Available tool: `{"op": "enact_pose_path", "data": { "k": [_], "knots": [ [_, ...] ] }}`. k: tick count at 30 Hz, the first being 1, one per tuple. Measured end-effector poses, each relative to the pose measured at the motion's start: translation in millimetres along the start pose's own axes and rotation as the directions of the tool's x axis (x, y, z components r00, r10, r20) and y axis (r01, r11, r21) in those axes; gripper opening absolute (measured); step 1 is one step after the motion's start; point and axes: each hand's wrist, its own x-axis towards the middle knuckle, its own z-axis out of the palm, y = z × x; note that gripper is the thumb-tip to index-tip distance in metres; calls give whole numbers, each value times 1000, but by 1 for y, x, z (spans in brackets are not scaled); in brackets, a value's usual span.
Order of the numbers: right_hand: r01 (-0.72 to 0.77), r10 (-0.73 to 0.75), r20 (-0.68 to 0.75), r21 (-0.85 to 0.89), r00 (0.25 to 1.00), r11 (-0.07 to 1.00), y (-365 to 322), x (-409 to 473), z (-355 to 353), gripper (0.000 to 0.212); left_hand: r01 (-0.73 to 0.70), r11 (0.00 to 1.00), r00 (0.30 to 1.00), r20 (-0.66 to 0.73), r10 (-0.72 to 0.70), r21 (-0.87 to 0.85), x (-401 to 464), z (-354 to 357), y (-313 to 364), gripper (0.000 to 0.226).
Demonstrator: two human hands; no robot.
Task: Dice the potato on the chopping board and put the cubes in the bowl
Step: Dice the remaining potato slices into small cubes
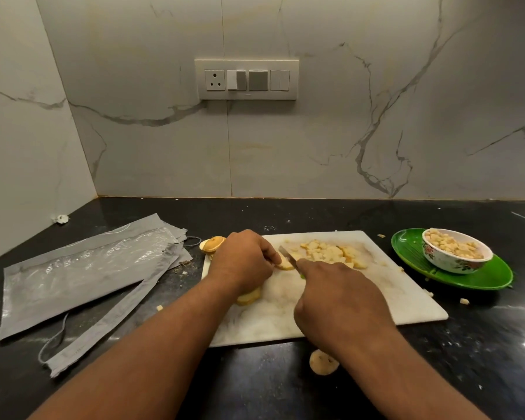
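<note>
On the white rectangular chopping board point(406, 301), the left hand point(243, 262) pinched a pale potato slice point(285, 265); the right hand point(340, 298) gripped a small knife point(287, 255) cutting it

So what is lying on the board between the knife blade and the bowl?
In the head view, a pile of potato cubes lies on the board between the knife and the bowl; then comes the green plate under the bowl.

glossy black stone countertop point(285, 389), speckled; on it a matt white chopping board point(406, 304), smeared. right of the board, a glossy green plate point(494, 277) under a glazed floral bowl point(455, 262). left of the board, crinkled clear plastic point(82, 268) over matt grey cloth point(109, 325). behind, smooth veined marble wall point(346, 131).
</note>
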Motion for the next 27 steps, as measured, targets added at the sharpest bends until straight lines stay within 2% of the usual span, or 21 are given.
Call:
{"op": "enact_pose_path", "data": {
  "k": [3, 7, 11, 16, 20, 23, 27],
  "knots": [
    [6, -6, 28, 7, 1000, 1000, -1, 4, 15, 54, 16, 999, 999, -29, -17, -46, 0, 1, 1, 24],
    [36, -36, 34, 10, 999, 999, 5, -10, 21, 63, 7, 999, 1000, -5, -6, 51, 1, 2, 7, 21],
    [30, -31, 48, 11, 998, 999, 7, -21, 18, 67, -73, 986, 996, 57, 65, 152, -2, 0, 18, 12],
    [6, -7, 46, 27, 999, 1000, 6, -23, 17, 64, -84, 995, 992, 98, 78, 57, -2, -6, 4, 16],
    [-9, 8, 33, 44, 999, 999, 5, -20, 13, 55, -79, 997, 984, 161, 77, 5, 3, -9, -6, 6],
    [-30, 29, 41, 41, 999, 999, 0, -16, 11, 46, -87, 996, 989, 121, 82, 37, 3, -6, -4, 4],
    [-21, 19, 47, 27, 999, 999, -3, -20, 13, 47, -98, 993, 994, 58, 95, 61, 0, -2, 2, 5]
  ]
}}
